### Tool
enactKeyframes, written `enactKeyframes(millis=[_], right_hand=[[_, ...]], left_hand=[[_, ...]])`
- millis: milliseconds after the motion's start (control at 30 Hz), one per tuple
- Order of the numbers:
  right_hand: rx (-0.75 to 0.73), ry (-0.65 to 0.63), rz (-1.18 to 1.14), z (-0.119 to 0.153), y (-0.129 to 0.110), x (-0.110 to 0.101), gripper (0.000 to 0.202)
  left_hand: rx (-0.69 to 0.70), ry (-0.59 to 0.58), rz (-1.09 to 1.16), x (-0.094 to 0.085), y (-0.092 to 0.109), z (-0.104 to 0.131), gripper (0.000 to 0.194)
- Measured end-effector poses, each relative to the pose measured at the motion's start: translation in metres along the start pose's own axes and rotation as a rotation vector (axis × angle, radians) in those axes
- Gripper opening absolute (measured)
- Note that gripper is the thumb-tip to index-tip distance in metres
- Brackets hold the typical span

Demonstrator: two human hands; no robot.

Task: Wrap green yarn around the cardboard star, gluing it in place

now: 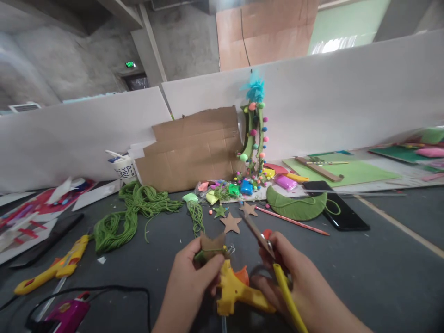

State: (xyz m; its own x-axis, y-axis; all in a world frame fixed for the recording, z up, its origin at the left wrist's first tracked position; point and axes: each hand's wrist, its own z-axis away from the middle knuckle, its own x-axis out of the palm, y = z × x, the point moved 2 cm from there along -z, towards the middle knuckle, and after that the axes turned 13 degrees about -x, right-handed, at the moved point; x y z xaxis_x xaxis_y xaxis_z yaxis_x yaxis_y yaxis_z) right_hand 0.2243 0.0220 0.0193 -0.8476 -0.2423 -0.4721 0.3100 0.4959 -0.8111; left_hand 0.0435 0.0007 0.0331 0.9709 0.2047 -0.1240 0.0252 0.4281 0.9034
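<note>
On a dark desk (388,277), before white panels (329,101). Pinching a star (212,243), crossed by a green strand (214,250), between thumb and fingers of the left hand (194,273). Gripping scissors (258,235) in the right hand (298,273), pointed away toward loose stars (231,223). Between both hands, with a glue gun (227,298); farther off to the left, with heaped yarn (130,219).

Cardboard piece (213,244) partly behind left hand (194,274), magenta tool (67,314) partly past bottom edge
</note>
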Motion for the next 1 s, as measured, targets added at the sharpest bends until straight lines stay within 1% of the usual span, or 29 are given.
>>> enactKeyframes(millis=[67, 133, 233, 300, 367, 533, 633, 733, 800, 900, 1000], right_hand=[[-0.062, -0.019, 0.235, -0.003, 0.001, -0.009, 0.029], [-0.142, -0.042, 0.419, -0.006, 0.004, -0.017, 0.033], [-0.239, -0.150, 0.562, -0.013, 0.010, -0.023, 0.025], [-0.289, -0.199, 0.628, -0.016, 0.013, -0.025, 0.020], [-0.320, -0.208, 0.679, -0.017, 0.016, -0.027, 0.021], [-0.343, -0.227, 0.792, -0.017, 0.020, -0.027, 0.022], [-0.351, -0.232, 0.815, -0.016, 0.023, -0.026, 0.023], [-0.368, -0.219, 0.821, -0.016, 0.026, -0.026, 0.026], [-0.378, -0.212, 0.833, -0.015, 0.028, -0.025, 0.027], [-0.376, -0.200, 0.859, -0.014, 0.028, -0.024, 0.024], [-0.349, -0.204, 0.856, -0.014, 0.027, -0.022, 0.021]], left_hand=[[0.026, 0.003, 0.093, -0.006, 0.001, -0.002, 0.011], [0.035, 0.002, 0.170, -0.009, 0.003, -0.003, 0.010], [0.030, -0.017, 0.227, -0.010, 0.006, -0.002, 0.008], [0.024, -0.031, 0.227, -0.011, 0.007, -0.002, 0.008], [0.001, -0.047, 0.205, -0.011, 0.008, -0.001, 0.008], [-0.068, -0.098, 0.160, -0.012, 0.010, 0.001, 0.013], [-0.087, -0.154, 0.207, -0.011, 0.012, 0.002, 0.011], [-0.109, -0.228, 0.290, -0.010, 0.014, 0.003, 0.019], [-0.115, -0.254, 0.301, -0.010, 0.014, 0.004, 0.019], [-0.101, -0.248, 0.269, -0.008, 0.015, 0.004, 0.013], [-0.088, -0.214, 0.243, -0.007, 0.014, 0.004, 0.011]])
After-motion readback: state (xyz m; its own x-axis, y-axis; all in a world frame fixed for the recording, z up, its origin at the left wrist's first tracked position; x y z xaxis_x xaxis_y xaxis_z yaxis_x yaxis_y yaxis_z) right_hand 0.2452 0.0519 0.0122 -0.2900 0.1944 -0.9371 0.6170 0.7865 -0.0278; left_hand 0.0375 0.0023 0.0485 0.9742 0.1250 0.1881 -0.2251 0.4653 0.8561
